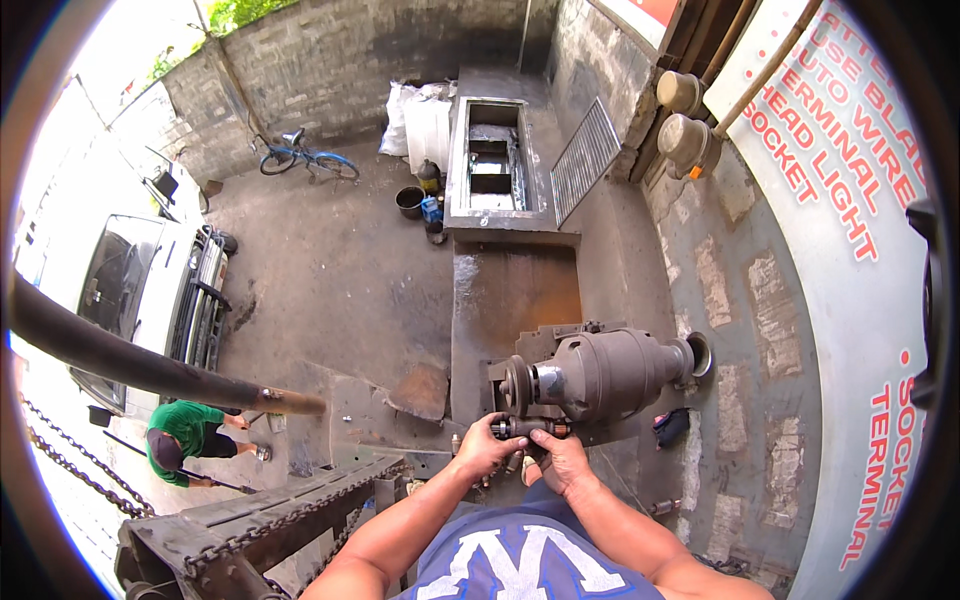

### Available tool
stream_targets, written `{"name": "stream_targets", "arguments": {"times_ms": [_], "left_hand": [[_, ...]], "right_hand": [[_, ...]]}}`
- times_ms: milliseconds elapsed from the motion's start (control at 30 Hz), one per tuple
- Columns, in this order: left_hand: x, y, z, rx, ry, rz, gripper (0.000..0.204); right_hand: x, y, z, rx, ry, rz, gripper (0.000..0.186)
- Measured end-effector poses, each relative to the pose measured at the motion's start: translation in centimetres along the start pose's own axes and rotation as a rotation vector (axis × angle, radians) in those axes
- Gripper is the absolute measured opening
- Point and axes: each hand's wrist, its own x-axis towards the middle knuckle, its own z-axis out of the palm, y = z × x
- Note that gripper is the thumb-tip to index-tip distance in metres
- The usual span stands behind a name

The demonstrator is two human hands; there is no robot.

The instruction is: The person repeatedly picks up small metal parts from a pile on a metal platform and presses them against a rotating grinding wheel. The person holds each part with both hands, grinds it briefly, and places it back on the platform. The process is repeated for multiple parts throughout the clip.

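Between my two hands is a small motor armature (526,427), a dark cylinder with a coppery band near its right end. My left hand (482,444) grips its left end, fingers curled around it. The right end is in my right hand (563,457), with the thumb lying along the top. Just beyond stands a large grey bench grinder (615,373), its body lying lengthwise. Its round wheel (517,385) faces left, close to the armature and my left fingertips. Whether the armature touches the wheel, I cannot tell.
A steel beam with a chain (270,520) runs at lower left, below a thick pipe (150,365). A person in green (190,440) stands beyond. Farther off are a white vehicle (150,290), a blue bicycle (305,160), a bucket (410,202) and a concrete basin (460,190). A signboard (800,250) flanks the right.
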Motion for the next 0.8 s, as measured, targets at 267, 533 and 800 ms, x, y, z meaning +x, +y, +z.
{"name": "stream_targets", "arguments": {"times_ms": [267,533,800], "left_hand": [[-0.3,-0.3,-1.7,-0.236,-0.094,-0.127,0.051],[0.7,-0.2,-1.7,-0.095,-0.016,-0.183,0.042],[0.7,0.6,-0.7,-0.003,-0.114,-0.141,0.050]], "right_hand": [[0.2,1.4,0.8,-0.046,-0.075,-0.117,0.017],[0.8,1.6,0.8,-0.028,-0.053,-0.043,0.023],[0.6,0.3,-0.1,-0.051,-0.021,-0.078,0.020]]}}
